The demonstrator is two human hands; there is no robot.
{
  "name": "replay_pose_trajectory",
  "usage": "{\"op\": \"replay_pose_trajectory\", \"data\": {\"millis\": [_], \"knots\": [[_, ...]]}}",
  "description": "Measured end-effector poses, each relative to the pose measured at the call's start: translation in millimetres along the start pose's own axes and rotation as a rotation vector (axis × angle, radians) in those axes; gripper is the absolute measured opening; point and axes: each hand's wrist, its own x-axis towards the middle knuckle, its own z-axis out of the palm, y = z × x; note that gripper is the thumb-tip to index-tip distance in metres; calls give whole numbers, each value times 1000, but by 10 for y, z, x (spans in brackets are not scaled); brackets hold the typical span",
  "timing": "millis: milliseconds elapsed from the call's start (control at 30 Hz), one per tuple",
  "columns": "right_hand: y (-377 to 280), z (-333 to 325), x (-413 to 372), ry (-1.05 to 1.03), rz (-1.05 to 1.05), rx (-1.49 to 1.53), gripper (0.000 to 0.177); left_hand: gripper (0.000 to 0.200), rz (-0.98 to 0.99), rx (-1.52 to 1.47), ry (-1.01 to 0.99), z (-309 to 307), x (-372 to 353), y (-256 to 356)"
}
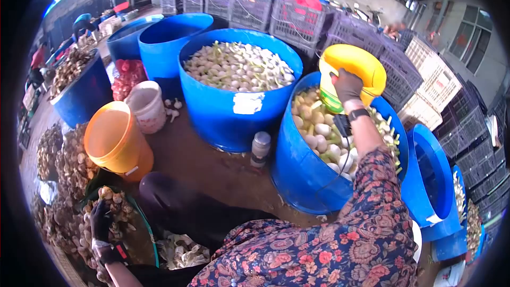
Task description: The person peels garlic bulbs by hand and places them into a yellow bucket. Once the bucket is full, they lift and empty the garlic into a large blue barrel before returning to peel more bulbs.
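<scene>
My right hand (349, 86), in a dark glove, grips the near rim of a yellow bucket (367, 66). The bucket is tilted above a blue tub (289, 154) of pale, peeled garlic bulbs (321, 129) with greenish stems. At the lower left, my left hand (101, 222), also dark-gloved, is at a heap of unpeeled garlic bulbs (119, 207); its fingers are too dark to make out. A dark cord with a small black box (342, 125) hangs by my right wrist.
Another blue tub (223, 111) of peeled bulbs stands ahead. An orange bucket (119, 143), a white bucket (146, 107) and a flask (260, 149) stand on the floor. Stacked crates (297, 24) line the back. More blue tubs (433, 175) are at right. People work at far left.
</scene>
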Motion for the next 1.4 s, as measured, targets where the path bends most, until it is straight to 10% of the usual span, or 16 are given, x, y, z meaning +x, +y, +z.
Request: {"op": "replay_pose_trajectory", "data": {"millis": [233,567,700,767,967,1067,1400], "knots": [[813,-977,164,115,502,12,37,54,193,273,-1,46,31,-139],[471,-1817,204,345,74,161,30,48,202,194,-40,257,71,-321],[-98,-1280,116,271,-238,159,26,43,77,180,-128,189,76,-115],[-356,-1100,76,149,-257,40,27,40,-494,-644,-69,154,92,12],[-887,-751,-267,147,-338,69,26,23,163,69,146,61,17,185],[-397,-727,-58,41,-185,151,30,22,-261,-638,143,-17,116,298],[1126,-2344,282,242,434,-48,55,23,-513,-767,20,-12,141,816]]}}
